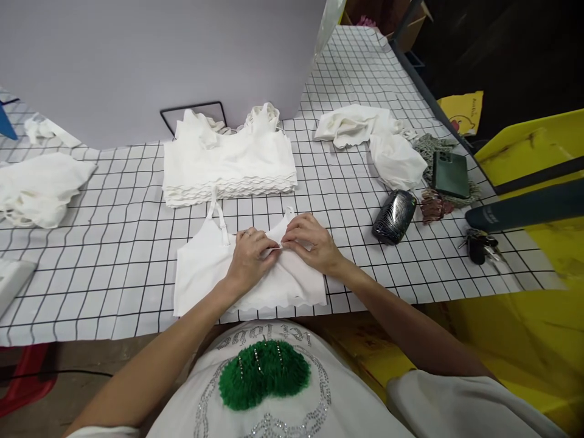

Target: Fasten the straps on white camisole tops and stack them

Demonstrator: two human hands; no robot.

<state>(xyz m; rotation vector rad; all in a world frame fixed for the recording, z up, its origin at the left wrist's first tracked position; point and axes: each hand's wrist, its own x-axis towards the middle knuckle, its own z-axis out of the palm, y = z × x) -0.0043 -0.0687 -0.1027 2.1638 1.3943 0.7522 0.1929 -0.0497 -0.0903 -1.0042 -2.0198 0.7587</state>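
A white camisole-style bra top (205, 274) lies flat on the checked table in front of me, its left strap stretched up toward a stack. My left hand (252, 255) is over its middle, thumb and fingers pinched on the neckline edge. Close beside it, my right hand (312, 243) pinches the same edge near the base of the right strap. The fingertips of both hands almost meet there. What exactly sits between them is too small to make out. Just beyond lies a neat stack of similar white bra tops (230, 164).
Loose white garments lie at the far left (41, 185) and at the right (378, 140). On the right are a black ridged case (395, 217), a dark green phone (451, 174), keys (481, 246) and a dark bottle (524, 205). A pale panel (155, 61) stands behind the stack.
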